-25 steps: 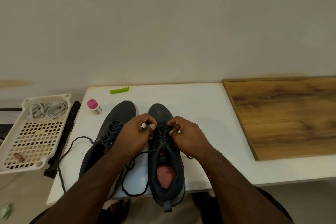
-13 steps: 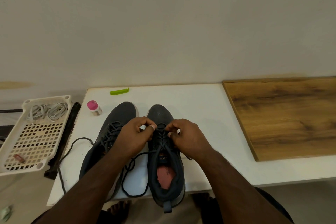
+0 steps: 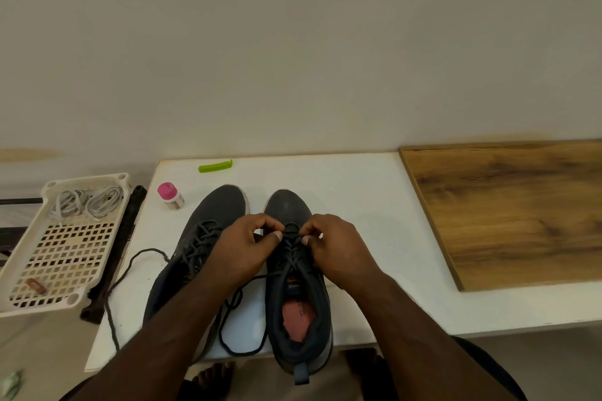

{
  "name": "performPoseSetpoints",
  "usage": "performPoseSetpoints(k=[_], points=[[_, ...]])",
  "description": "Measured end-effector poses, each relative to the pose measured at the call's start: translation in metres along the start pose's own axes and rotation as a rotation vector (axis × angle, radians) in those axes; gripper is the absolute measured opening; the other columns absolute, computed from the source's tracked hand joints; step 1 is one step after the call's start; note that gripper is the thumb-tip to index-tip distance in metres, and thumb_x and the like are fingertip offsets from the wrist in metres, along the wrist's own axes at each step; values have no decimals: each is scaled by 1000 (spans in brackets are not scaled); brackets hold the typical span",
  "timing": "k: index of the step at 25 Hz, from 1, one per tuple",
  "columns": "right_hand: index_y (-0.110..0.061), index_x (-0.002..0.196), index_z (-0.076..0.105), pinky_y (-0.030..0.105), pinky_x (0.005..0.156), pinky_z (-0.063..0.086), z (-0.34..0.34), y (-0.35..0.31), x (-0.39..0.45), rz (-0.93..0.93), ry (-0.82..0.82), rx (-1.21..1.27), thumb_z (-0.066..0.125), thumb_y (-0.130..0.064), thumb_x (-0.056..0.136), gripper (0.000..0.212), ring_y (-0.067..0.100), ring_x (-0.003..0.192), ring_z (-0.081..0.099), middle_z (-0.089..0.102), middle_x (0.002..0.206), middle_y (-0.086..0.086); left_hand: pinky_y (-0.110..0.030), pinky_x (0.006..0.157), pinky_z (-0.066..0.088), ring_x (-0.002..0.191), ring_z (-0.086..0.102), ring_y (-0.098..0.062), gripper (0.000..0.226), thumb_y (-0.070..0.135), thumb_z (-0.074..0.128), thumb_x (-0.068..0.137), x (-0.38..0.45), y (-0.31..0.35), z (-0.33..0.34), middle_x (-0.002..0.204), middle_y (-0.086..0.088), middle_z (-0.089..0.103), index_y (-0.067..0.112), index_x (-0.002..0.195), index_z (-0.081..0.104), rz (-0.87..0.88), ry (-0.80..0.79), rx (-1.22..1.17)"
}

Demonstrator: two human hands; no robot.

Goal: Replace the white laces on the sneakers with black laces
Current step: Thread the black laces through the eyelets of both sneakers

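Both hands, left hand [image 3: 242, 246] and right hand [image 3: 337, 247], pinch the black lace [image 3: 291, 238] on the right sneaker [image 3: 298, 283]. Left of it lies the other sneaker [image 3: 198, 247] (already laced), then a pink-capped bottle [image 3: 170, 195], then a basket [image 3: 22, 286] with white laces [image 3: 86, 202]. The wooden board [image 3: 508, 212] lies right, on the tabletop [image 3: 358, 192].

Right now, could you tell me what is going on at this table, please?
A person is lacing two dark sneakers on the white table. The left hand and right hand each pinch the black lace near the toe end of the right sneaker. The left sneaker already carries a black lace, its loose end trailing over the table. The white laces lie in the basket beside it.
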State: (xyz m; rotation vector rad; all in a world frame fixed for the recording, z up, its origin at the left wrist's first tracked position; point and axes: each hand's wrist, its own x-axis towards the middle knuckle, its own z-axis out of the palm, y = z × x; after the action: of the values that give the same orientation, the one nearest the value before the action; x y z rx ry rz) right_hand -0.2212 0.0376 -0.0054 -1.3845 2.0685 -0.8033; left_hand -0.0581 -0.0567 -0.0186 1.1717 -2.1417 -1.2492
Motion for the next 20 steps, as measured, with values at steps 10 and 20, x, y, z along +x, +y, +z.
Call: performPoseSetpoints(k=[10,20], points=[[-25,92,67,33,82,51,2,1,-2,-67,34,20,60,-9,92,18,8,88,57,62,94,-6,-32,85,57,84,69,-4,19,19,66,91,0,-1,0,100,14,70,37,96,72,-11,-1,13],[-24,88,67,39,77,58,-2,-5,-3,2,62,119,58,-6,93,20,10,78,61,61,85,-13,-26,75,55,73,69,-5,17,15,69,88,-1,3,0,95,10,69,32,92,66,-25,6,4]])
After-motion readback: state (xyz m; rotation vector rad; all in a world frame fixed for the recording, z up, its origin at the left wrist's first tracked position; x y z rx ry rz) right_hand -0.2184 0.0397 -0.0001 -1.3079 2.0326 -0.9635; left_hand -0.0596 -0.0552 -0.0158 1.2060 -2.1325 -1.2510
